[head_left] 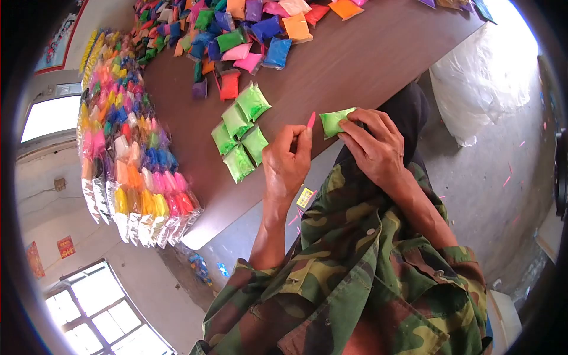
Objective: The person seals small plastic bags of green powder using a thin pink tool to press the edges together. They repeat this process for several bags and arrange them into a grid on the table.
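Note:
Between the thumb and fingers of my left hand (289, 155) is a thin pink strip (311, 120), its tip pointing up. My right hand (377, 145) pinches one end of a small clear packet with bright green filling (333, 122). The packet's other end lies close to the pink strip, over the table's near edge. Several more green packets (238, 121) lie grouped flat on the table, just left of my left hand. What my curled left fingers cover is hidden.
Loose packets of many colours (236, 38) are heaped at the far side of the brown table (349, 53). Long clear bags of coloured packets (133, 154) line its left side. A big translucent plastic bag (479, 83) stands at right. Pink scraps lie on the floor (473, 183).

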### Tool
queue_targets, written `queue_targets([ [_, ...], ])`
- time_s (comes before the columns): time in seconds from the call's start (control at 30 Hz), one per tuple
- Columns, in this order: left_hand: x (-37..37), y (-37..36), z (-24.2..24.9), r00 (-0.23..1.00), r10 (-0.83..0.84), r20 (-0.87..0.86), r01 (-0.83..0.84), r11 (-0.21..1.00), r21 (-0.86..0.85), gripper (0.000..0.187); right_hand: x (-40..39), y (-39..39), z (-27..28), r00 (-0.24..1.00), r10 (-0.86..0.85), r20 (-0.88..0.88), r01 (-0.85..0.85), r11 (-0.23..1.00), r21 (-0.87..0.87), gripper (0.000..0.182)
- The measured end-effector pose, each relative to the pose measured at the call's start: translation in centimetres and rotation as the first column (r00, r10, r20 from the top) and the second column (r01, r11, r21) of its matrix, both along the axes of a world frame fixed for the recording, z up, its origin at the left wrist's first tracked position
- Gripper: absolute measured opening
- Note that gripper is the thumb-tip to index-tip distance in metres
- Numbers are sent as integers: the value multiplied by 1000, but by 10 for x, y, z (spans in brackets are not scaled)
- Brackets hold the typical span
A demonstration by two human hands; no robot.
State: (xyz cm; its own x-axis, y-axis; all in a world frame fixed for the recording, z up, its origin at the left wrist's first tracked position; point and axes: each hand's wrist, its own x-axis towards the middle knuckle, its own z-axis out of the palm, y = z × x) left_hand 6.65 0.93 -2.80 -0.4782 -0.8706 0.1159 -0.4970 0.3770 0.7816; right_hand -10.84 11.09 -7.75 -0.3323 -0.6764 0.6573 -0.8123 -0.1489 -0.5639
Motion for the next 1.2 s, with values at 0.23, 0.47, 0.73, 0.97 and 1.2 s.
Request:
queue_targets([
  [0.23, -4, 11, -18, 991, -92, 101, 112, 970, -215, 10, 1, 0, -2, 1000, 9, -11, -10, 1000, -2, 33],
  [0.47, -14, -20, -18, 978, -39, 205, 94, 959, -267, 12, 1, -1, -4, 1000, 4, -20, -4, 1000, -4, 33],
  [0.73, -14, 3, -4, 987, -107, 117, 130, 967, -220, 12, 1, 0, -4, 1000, 2, -8, -2, 1000, -10, 33],
  [0.97, -23, -27, -16, 962, -84, 261, 179, 913, -367, 8, 0, -1, -7, 1000, 12, -9, -12, 1000, -11, 34],
  [1.2, -24, -11, 4, 980, -146, 138, 179, 945, -273, 8, 1, 1, -3, 999, 0, 32, 0, 1000, -18, 30],
])
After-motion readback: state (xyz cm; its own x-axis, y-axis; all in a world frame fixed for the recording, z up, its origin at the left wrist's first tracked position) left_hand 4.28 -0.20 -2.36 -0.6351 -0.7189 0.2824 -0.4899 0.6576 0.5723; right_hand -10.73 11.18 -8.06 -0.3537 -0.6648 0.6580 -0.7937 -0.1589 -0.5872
